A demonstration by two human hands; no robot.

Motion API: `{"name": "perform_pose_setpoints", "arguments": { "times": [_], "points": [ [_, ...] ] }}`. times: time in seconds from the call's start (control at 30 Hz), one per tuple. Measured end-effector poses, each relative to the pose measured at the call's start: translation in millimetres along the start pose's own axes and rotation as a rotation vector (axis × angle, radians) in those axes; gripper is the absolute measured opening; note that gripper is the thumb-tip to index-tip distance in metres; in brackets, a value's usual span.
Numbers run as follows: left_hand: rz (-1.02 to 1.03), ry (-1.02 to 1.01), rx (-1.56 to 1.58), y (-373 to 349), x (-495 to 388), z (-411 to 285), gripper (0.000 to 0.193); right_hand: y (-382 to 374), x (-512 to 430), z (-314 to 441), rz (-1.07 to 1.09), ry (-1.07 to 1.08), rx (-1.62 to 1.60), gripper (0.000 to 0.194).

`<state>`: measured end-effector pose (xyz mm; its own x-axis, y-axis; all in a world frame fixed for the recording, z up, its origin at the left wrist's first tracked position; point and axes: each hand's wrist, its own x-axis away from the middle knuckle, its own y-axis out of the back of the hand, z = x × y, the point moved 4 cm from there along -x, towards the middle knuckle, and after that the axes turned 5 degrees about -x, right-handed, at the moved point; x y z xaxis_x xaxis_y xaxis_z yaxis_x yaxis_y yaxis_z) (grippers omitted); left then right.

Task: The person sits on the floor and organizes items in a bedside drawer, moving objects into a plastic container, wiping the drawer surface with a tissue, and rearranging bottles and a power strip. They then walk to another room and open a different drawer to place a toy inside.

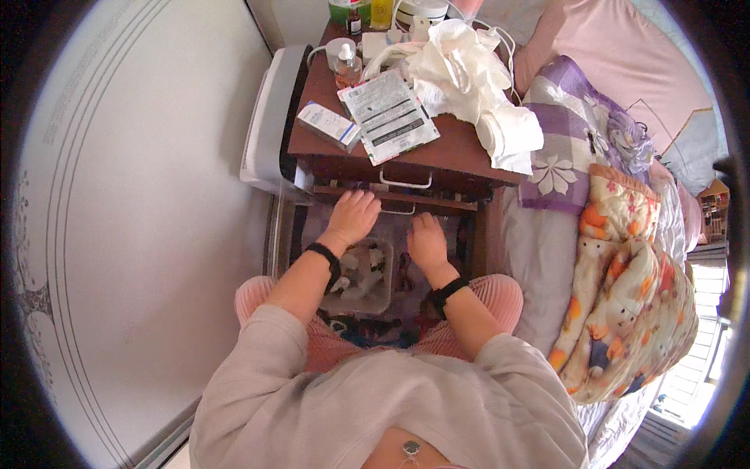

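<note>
A dark brown wooden nightstand (457,140) stands before me, with white handles on its drawers. My left hand (354,216) lies palm down at the edge of a slightly pulled-out drawer (463,202), left of the lower white handle (398,210). Just right of that handle is my right hand (428,239), its fingers curled and their tips hidden. Whether either hand grips the drawer cannot be made out. Below my hands, between my knees, a translucent plastic bin (384,287) holds small pale and dark items.
On the nightstand top lie crumpled white paper towels (463,70), a printed sachet (389,117), a small carton (329,125) and a dropper bottle (347,67). A white trash bin (272,111) stands at left beside a white panel (152,176). At right, a bed carries a patterned quilt (633,316).
</note>
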<state>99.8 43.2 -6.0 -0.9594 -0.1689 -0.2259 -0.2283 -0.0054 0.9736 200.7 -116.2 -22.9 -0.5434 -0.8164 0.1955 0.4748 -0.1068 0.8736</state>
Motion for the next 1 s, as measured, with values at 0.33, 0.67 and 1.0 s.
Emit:
{"name": "perform_pose_setpoints", "arguments": {
  "times": [0.33, 0.67, 1.0],
  "points": [
    [0.094, 0.147, 0.469, 33, -21, -7, 0.027, 20, -17, 4, -0.055, 0.151, 0.004, 0.052],
    [-0.344, 0.281, 1.088, 181, -67, -33, 0.022, 314, -43, 79, -0.688, 0.413, -0.165, 0.055],
    [-0.278, 0.498, 1.272, 176, -42, -17, 0.016, 267, -169, 78, -0.231, 0.101, 0.317, 0.077]
  ]
}}
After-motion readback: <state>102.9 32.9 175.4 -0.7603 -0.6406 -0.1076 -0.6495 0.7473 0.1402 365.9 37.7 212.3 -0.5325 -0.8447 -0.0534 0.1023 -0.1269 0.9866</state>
